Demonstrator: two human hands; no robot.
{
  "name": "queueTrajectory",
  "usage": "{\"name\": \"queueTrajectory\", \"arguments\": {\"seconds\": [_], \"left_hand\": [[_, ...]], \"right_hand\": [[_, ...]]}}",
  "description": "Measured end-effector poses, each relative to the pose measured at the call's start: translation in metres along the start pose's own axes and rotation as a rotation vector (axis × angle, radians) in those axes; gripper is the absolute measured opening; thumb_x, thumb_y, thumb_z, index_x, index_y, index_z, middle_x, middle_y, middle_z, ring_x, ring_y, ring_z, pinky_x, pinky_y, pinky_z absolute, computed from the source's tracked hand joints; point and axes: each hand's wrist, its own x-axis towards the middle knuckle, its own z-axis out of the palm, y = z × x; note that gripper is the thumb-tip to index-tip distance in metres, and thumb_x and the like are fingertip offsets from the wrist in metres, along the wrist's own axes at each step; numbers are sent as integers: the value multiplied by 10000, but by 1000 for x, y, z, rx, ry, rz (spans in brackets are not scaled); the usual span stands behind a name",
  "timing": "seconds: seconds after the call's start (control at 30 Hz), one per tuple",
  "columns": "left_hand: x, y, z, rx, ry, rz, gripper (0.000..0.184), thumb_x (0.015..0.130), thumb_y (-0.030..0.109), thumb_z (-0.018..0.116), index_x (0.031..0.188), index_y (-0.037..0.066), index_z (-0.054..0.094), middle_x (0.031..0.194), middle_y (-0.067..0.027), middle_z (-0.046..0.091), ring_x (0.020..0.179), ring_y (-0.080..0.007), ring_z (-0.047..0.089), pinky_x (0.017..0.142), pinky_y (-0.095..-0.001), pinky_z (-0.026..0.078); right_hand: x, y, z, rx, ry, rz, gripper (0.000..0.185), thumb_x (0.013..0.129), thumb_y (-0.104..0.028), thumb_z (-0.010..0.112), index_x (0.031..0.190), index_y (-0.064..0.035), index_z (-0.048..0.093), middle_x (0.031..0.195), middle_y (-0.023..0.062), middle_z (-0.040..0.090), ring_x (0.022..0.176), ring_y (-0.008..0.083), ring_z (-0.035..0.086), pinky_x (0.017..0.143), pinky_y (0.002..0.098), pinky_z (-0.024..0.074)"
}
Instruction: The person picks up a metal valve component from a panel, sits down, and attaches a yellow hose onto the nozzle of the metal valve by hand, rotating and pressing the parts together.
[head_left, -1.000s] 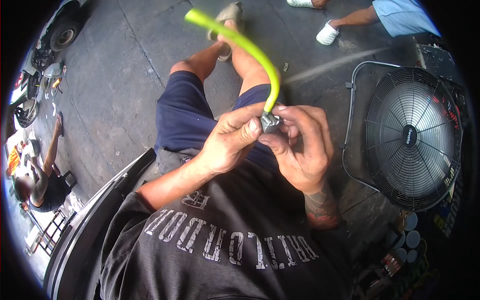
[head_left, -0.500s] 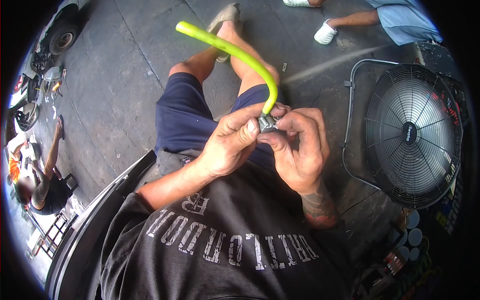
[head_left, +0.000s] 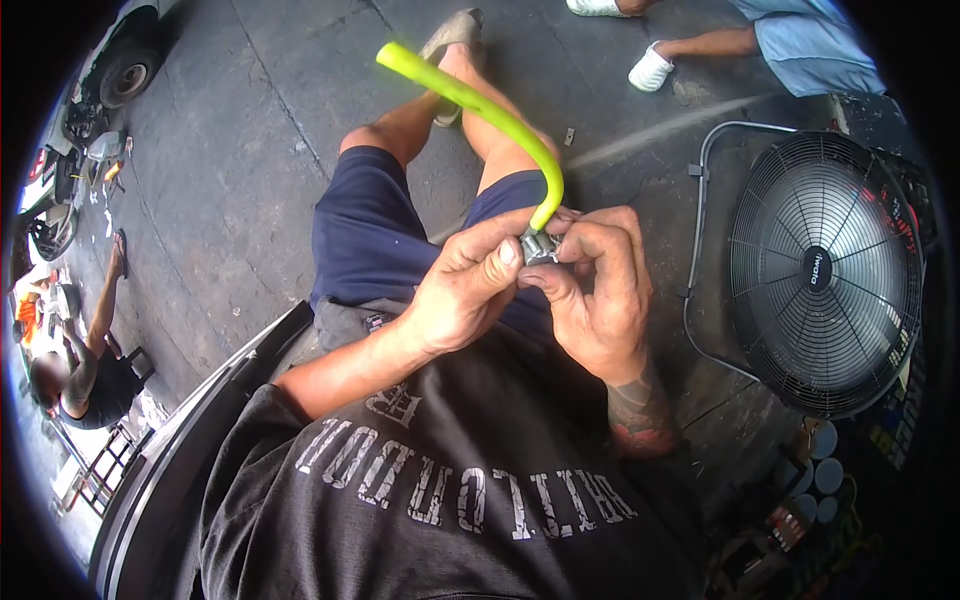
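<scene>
A bright yellow-green hose (head_left: 485,104) rises from a small grey metal fitting (head_left: 541,247) and curves up and left over my legs. My left hand (head_left: 465,280) is closed on the fitting, its thumb pressed against the near left side. From the right, my right hand (head_left: 600,290) has its thumb and bent index finger pinched at the fitting's right side, where a bit of shiny metal shows. Fingers hide the fitting's back and lower part, so its exact kind does not show.
A large round floor fan (head_left: 818,268) on a tubular stand is at my right, above several cups (head_left: 826,474). Another person's white shoe (head_left: 651,68) is on the dark floor (head_left: 240,200) ahead. At far left, a person (head_left: 80,375) sits near a vehicle wheel (head_left: 128,78).
The hose has swung a little to the right, its free end and bend both shifting that way. My hands keep nearly the same hold on the fitting.
</scene>
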Motion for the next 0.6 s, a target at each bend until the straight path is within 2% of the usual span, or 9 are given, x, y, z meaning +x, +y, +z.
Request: {"name": "queueTrajectory", "arguments": {"seconds": [0.1,0.2,0.33,0.43,0.6], "left_hand": [[4,-2,1,16,4,37,461,1025,248,498,1373,-51,461,1393,-157,496,1270,-233,497,1079,-385,399],[5,1,5,6,15,37,456,1026,259,495,1369,-40,469,1415,-161,473,1273,-238,495,1073,-395,405],[4,1,9,19,78,20,448,1029,266,492,1355,-41,477,1404,-163,486,1258,-245,510,1058,-399,423],[4,3,4,34,35,35,433,1025,252,504,1345,-40,486,1372,-160,516,1224,-239,541,1037,-384,446],[1,6,5,116,72,47,419,1017,232,526,1332,-44,497,1288,-150,575,1175,-209,571,1011,-352,466]], "right_hand": [[-6,7,5,-29,60,-83,286,843,-137,750,1057,-30,592,986,101,575,900,255,624,750,374,524],[-5,3,11,22,158,-72,329,849,-128,744,1126,-26,597,1029,97,600,916,248,619,753,365,515],[-6,2,11,-103,158,-106,298,844,-126,746,1091,-5,632,1002,88,638,902,245,621,733,347,513],[-8,6,14,-32,207,-98,276,840,-137,749,1058,-4,645,987,91,640,865,246,619,702,345,510],[-4,8,11,-55,139,-94,275,841,-154,750,1036,-12,618,952,88,612,790,245,588,667,359,497]]}}
